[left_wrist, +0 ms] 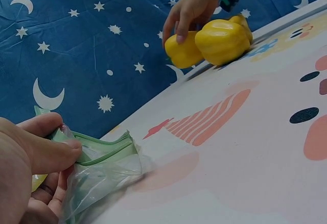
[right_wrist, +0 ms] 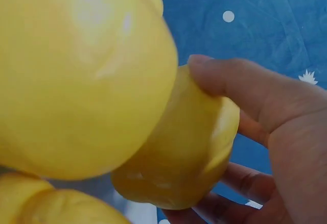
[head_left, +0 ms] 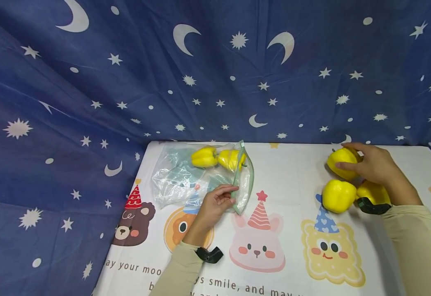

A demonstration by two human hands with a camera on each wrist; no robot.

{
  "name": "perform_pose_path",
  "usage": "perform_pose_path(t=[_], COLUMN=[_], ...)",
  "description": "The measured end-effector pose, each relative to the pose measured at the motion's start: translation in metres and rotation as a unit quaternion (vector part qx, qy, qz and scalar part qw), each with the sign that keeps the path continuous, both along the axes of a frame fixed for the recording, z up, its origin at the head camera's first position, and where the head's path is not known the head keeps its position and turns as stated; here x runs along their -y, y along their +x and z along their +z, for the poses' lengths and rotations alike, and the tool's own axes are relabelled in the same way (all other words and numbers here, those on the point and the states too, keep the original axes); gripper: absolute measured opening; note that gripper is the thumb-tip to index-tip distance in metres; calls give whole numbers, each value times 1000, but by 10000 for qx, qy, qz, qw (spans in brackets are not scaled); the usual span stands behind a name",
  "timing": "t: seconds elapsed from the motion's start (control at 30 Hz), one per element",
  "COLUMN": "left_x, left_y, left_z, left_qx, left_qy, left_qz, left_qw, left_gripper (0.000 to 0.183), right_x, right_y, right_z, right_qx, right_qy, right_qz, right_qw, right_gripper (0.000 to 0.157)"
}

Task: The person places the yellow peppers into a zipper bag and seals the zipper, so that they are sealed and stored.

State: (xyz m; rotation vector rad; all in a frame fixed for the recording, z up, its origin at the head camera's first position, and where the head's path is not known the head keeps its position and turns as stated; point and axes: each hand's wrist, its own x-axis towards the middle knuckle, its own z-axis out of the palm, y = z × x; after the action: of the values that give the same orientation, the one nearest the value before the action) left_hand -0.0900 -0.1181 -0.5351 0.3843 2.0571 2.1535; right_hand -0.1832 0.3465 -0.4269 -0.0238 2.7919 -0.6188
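My left hand point(head_left: 217, 205) pinches the green-edged opening of a clear zip bag point(head_left: 174, 181) between thumb and fingers. Inside that bag, near its top, lie two yellow bell peppers point(head_left: 204, 157). Over on the right, my right hand point(head_left: 372, 164) grips another yellow bell pepper point(head_left: 341, 162), thumb on one side and fingers round the other, as the right wrist view also shows. A second pepper point(head_left: 338, 196) sits just in front of the gripped one. Beside it a third pepper point(head_left: 372, 192) is partly hidden under my right wrist.
A white cloth with cartoon animals and lettering covers the table point(head_left: 293, 176). Blue fabric point(head_left: 215, 61) with moons and stars hangs behind the table and along its left side. Black wrist bands point(head_left: 209, 255) sit on both arms.
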Motion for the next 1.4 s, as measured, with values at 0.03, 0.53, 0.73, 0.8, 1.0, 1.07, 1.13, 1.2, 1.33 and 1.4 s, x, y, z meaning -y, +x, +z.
perform_pose_path(t=[0.03, 0.53, 0.73, 0.8, 1.0, 1.07, 1.13, 1.2, 1.33, 1.4], left_x=[0, 0, 0, 0, 1, 1, 1, 1, 0, 1], left_y=[0, 0, 0, 0, 0, 0, 0, 0, -1, 0], left_z=[0, 0, 0, 0, 0, 0, 0, 0, 0, 0], left_qx=[-10, 51, 54, 64, 81, 91, 94, 86, 65, 56], left_qy=[5, -17, -23, -15, -21, -21, 1, 18, 49, 51], left_qz=[-2, 19, 12, 7, 30, 32, 22, 15, -15, -9], left_qw=[10000, 10000, 10000, 10000, 10000, 10000, 10000, 10000, 10000, 10000], left_gripper=[36, 35, 36, 35, 35, 35, 35, 35, 36, 36], right_x=[1, 33, 50, 57, 75, 80, 84, 87, 94, 97], right_y=[0, 5, 6, 6, 8, 9, 9, 9, 9, 9], right_z=[1, 12, 12, 12, 10, 9, 8, 6, 2, -1], right_qx=[-54, -714, -892, -824, -424, -333, -230, -112, 81, 96], right_qy=[-17, -560, -862, -892, -1152, -1222, -1285, -1407, -1648, -1773], right_qz=[-1, 29, 183, 204, 152, 169, 192, 202, 216, 261], right_qw=[10000, 9959, 9921, 9924, 9923, 9918, 9913, 9898, 9861, 9838], right_gripper=[101, 86, 84, 87, 82, 81, 81, 82, 84, 84])
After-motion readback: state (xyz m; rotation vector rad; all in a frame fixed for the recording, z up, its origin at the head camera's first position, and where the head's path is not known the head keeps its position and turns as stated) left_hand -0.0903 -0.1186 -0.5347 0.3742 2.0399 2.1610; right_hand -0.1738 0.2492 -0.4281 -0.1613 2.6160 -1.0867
